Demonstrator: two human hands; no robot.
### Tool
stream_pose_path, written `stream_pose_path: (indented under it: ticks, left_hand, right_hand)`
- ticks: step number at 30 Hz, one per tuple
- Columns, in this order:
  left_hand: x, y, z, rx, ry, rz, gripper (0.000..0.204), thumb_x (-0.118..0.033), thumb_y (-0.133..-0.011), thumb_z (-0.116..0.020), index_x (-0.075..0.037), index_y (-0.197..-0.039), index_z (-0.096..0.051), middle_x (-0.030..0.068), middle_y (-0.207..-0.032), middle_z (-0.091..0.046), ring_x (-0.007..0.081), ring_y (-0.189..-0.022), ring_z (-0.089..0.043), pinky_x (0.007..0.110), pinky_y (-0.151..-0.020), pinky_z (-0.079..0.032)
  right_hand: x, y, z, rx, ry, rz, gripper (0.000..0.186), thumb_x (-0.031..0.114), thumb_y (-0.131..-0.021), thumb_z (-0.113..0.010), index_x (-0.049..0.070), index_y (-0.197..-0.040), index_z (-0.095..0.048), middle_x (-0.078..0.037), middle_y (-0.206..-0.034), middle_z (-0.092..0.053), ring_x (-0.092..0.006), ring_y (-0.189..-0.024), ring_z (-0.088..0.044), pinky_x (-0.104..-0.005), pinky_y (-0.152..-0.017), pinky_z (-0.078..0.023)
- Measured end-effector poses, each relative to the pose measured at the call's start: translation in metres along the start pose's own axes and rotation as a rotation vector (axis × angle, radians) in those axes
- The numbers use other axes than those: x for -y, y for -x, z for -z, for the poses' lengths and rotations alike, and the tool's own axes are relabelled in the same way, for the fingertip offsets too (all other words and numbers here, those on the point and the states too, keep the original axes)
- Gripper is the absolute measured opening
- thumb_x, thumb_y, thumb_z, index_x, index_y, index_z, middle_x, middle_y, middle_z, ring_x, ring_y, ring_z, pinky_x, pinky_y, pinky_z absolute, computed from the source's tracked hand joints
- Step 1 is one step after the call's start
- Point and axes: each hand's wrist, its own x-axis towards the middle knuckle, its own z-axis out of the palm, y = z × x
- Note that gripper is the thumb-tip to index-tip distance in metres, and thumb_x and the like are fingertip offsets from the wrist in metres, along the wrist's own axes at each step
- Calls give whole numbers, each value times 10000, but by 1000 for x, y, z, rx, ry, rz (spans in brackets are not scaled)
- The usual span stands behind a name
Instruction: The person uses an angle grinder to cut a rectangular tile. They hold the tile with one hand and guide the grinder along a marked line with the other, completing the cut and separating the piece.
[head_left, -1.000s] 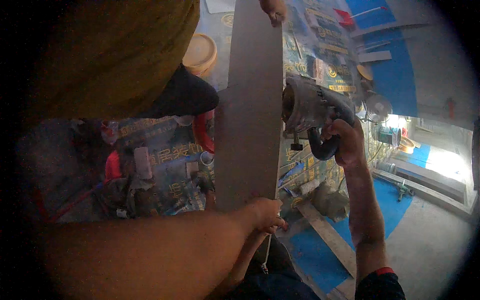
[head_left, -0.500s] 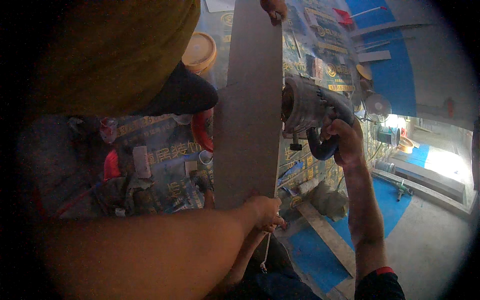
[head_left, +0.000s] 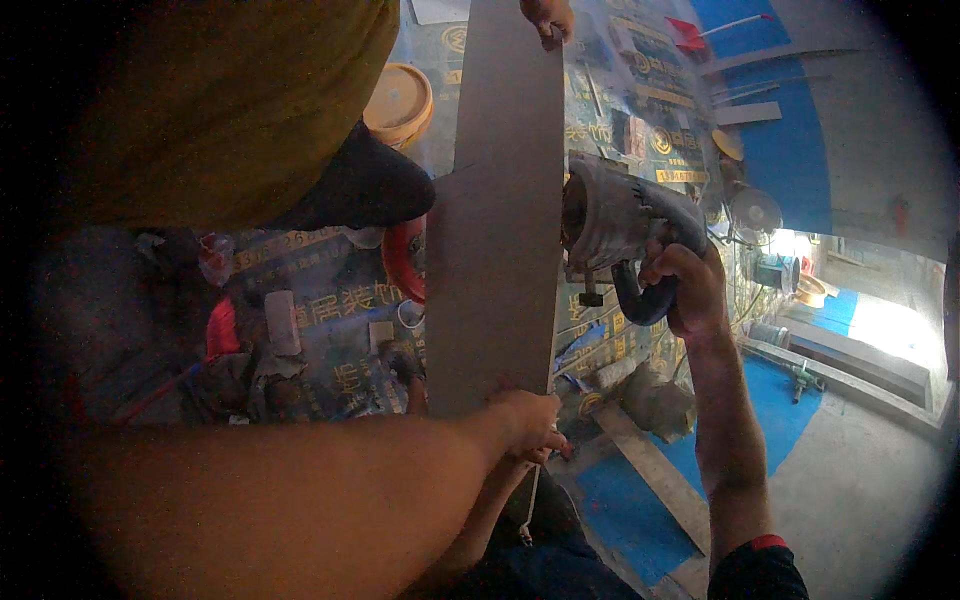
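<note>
A long grey-brown board (head_left: 500, 260) runs from the top of the picture down toward me. My right hand (head_left: 690, 285) is wrapped round the dark loop handle of a dusty power saw (head_left: 615, 205). The saw's front end meets the board's right edge; its blade is hidden. At the near end, my left hand (head_left: 535, 456) has its fingers curled at the board, mostly covered by a co-worker's hand (head_left: 522, 415). That person's large forearm crosses from the left. Another hand (head_left: 548, 18) holds the far end.
Someone in olive and black (head_left: 250, 120) fills the upper left, close to the board. A lidded bucket (head_left: 400, 105) and a red round object (head_left: 404, 260) are left of it. Printed protective film (head_left: 340, 310) covers the floor. A narrow plank (head_left: 655, 480) lies at lower right.
</note>
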Motion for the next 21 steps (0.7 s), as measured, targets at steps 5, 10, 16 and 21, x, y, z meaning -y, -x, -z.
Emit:
stream_pose_path:
  ticks: [5, 10, 16, 21]
  left_hand:
    - [19, 16, -1, -50, 457, -162, 330, -385, -873, -633, -110, -1001, -504, 48, -777, -511, 205, -608, -470, 354, -453, -374]
    - [-58, 25, 58, 187, -52, 192, 521, -454, -822, -693, -51, -1115, -543, 116, -940, -633, 279, -779, -617, 389, -604, -485]
    - [-63, 30, 62, 192, -235, 269, 622, -504, -792, -713, -29, -1167, -570, 134, -1043, -689, 305, -881, -683, 413, -705, -534]
    - [-56, 27, 53, 216, -287, 130, 595, -524, -809, -684, -30, -1121, -573, 133, -1012, -679, 315, -854, -665, 421, -705, -526]
  right_hand:
    - [-4, -1, -8, 31, -28, 22, 161, 27, -692, -533, 5, -848, -568, -66, -690, -531, -189, -584, -531, -324, -586, -457]
    - [-7, -1, -3, 45, -20, 24, 165, 31, -696, -537, 2, -855, -573, -69, -679, -537, -187, -581, -534, -326, -582, -461]
    - [-11, 1, -5, 53, -95, 16, 158, 13, -697, -544, 0, -854, -558, -68, -703, -539, -181, -578, -528, -334, -578, -462]
    - [-13, 4, -2, 37, -97, 30, 161, 10, -707, -544, -5, -867, -559, -66, -708, -535, -178, -583, -526, -336, -581, -465]
